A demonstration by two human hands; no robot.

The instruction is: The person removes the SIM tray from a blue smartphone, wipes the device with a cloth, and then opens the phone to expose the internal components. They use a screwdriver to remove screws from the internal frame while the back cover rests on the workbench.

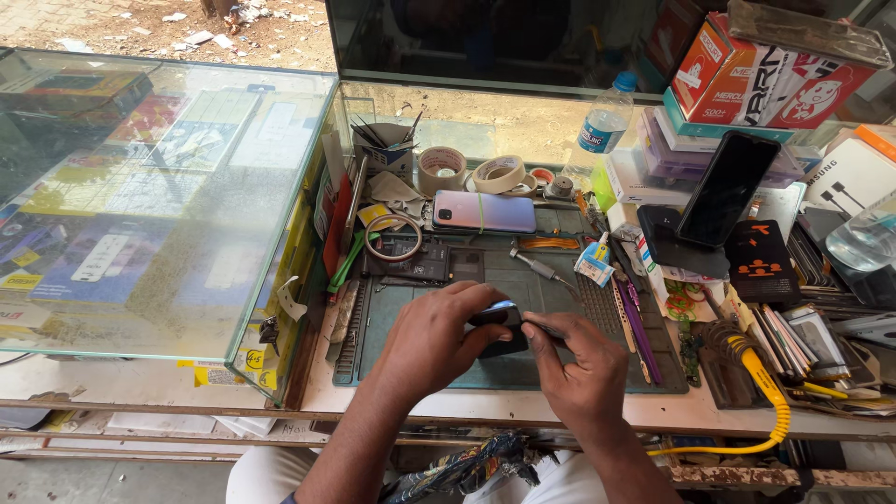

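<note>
Cluttered with tools, the desk carries a glass showcase at the far left and a green work mat beside it. Over the mat, the left hand has its grip closed around a small dark phone, and the right hand pinches a thin tool against the same phone. Farther right stand tape rolls, a pastel phone, a black phone on a stand and a yellow cable.
</note>
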